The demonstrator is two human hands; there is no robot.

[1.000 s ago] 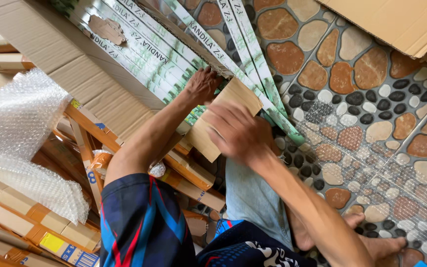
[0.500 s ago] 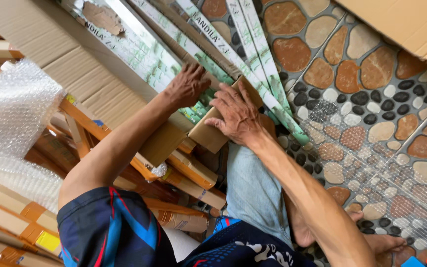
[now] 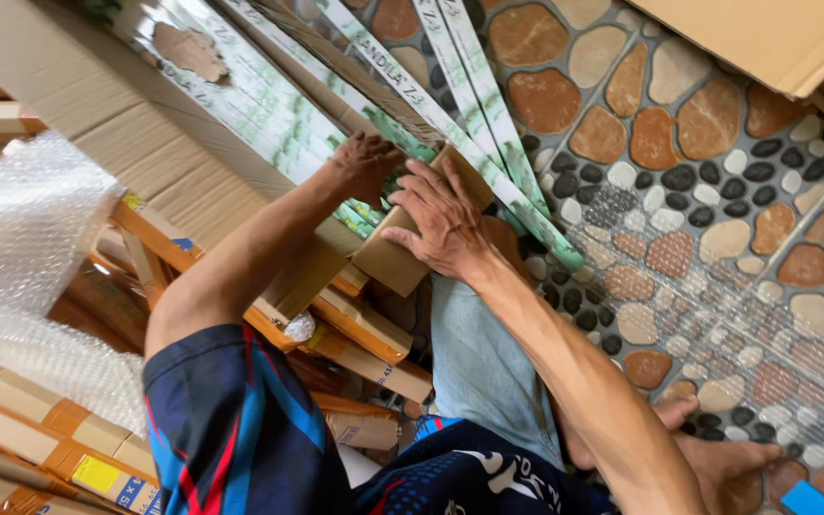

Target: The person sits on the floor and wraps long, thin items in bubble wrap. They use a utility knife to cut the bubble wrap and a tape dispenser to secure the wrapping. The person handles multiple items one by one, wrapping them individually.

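A small brown cardboard box (image 3: 395, 256) is pressed under my right hand (image 3: 442, 221), whose fingers spread over its top face and grip it. My left hand (image 3: 364, 164) reaches just past the box's far end, fingers curled against the stack of long green-and-white printed cartons (image 3: 269, 105). I cannot tell whether the left hand grips anything. My legs and bare foot (image 3: 717, 458) rest on the floor below.
Flattened cardboard (image 3: 69, 86) and bubble wrap (image 3: 21, 229) lie at the left. Long taped brown boxes (image 3: 364, 329) pile under my left arm. A pebble-patterned floor (image 3: 717, 191) with clear plastic film (image 3: 736, 315) spreads to the right. A large cardboard box (image 3: 774, 38) sits at top right.
Both hands have shifted up and left along the small box toward the printed cartons. The right hand now lies flatter over the box's top.
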